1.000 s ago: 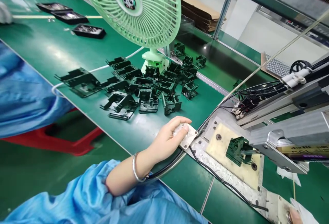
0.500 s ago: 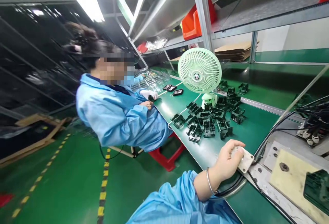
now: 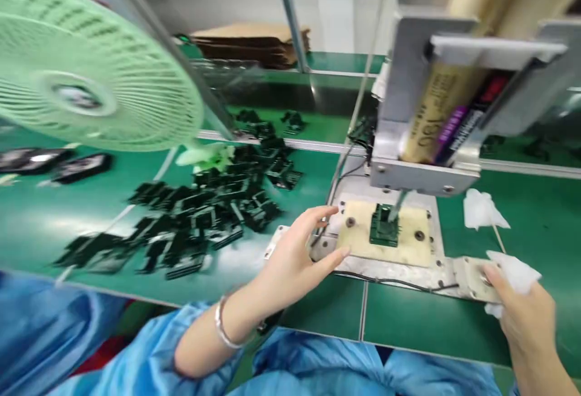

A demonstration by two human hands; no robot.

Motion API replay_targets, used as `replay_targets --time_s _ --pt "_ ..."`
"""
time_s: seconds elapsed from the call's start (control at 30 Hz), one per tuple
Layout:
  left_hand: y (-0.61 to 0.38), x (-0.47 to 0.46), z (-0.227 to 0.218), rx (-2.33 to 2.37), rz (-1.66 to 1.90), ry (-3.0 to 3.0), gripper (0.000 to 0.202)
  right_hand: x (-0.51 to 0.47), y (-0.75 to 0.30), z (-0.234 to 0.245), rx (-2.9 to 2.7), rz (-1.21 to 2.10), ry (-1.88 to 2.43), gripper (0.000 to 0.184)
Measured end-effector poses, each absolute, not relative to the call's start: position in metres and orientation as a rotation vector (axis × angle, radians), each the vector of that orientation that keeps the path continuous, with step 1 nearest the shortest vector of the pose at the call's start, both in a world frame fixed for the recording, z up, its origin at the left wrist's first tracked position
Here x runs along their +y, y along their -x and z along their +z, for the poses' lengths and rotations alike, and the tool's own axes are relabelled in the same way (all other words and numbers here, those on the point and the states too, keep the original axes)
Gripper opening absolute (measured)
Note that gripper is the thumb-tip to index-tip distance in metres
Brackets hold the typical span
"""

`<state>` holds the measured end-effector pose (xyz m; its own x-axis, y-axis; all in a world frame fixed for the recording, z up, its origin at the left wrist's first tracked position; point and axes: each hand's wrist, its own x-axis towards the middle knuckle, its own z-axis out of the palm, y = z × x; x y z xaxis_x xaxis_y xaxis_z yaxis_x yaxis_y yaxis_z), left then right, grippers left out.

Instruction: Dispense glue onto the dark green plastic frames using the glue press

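Fingers [image 3: 314, 217], left hand [image 3: 290, 267]: now off white plate [image 3: 273, 242].

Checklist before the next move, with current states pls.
1. Part on pad: ok.
2. Nozzle clear of part: cannot tell; its tip overlaps the part in this view.
3. Left hand well away from pad: not ok; fingertips are by its left edge.
4. Right thumb at right block: ok.
5. Right thumb pressing: cannot tell.
6. Tissue off pad: ok, near the right thumb.
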<state>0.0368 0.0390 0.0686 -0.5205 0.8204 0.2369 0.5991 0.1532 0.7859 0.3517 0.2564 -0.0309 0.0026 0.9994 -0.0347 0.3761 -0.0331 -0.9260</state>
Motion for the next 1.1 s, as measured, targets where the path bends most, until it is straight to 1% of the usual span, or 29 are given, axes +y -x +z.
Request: replay_targets --time_s 0.07,0.1,0.13,0.17,0.2,0.3,0.33,0.53,0.7,0.77,0.87,0.97,1.03,1.1 --pt "-0.036 0.064 0.071 2.024 1.14 -1.356 0.071 0.253 -0.347 -0.019 -1.434 1.013 1.539 0.067" --pt "-0.036 0.077 0.07 1.979 1.087 -1.336 0.08 0.252 -0.342 -0.015 -1.43 1.017 1.529 0.067" --pt "-0.036 0.089 0.067 1.942 1.055 -1.319 0.085 0.252 -0.337 -0.012 -1.432 1.022 1.511 0.066" --pt "-0.036 0.099 0.063 1.9 1.045 -1.309 0.084 0.253 -0.333 -0.011 -1.436 1.031 1.495 0.066" --pt "-0.035 0.108 0.059 1.848 1.06 -1.299 0.08 0.253 -0.331 -0.011 -1.437 1.042 1.486 0.065" --pt "-0.032 0.12 0.054 1.655 1.157 -1.268 0.057 0.254 -0.333 -0.014 -1.437 1.089 1.444 0.068" --pt "-0.031 0.121 0.054 1.618 1.165 -1.262 0.055 0.254 -0.335 -0.016 -1.442 1.103 1.435 0.068" --pt "-0.037 0.111 0.071 1.752 0.973 -1.409 0.071 0.256 -0.338 -0.017 -1.448 1.141 1.452 0.067" --pt "-0.056 0.108 0.075 1.952 0.987 -1.251 0.088 0.257 -0.337 -0.019 -1.443 1.131 1.44 0.066" --pt "-0.066 0.11 0.071 2.086 1.025 -1.181 0.087 0.257 -0.338 -0.021 -1.446 1.125 1.427 0.065" --pt "-0.077 0.116 0.06 2.218 1.123 -1.118 0.071 0.256 -0.338 -0.022 -1.444 1.12 1.398 0.062" --pt "-0.081 0.12 0.051 2.065 1.29 -1.016 0.06 0.255 -0.338 -0.02 -1.448 1.121 1.387 0.06" --pt "-0.08 0.118 0.053 1.89 1.355 -0.9 0.061 0.255 -0.338 -0.018 -1.454 1.139 1.377 0.058" --pt "-0.077 0.111 0.064 1.729 1.346 -0.751 0.064 0.256 -0.339 -0.018 -1.458 1.145 1.379 0.058"
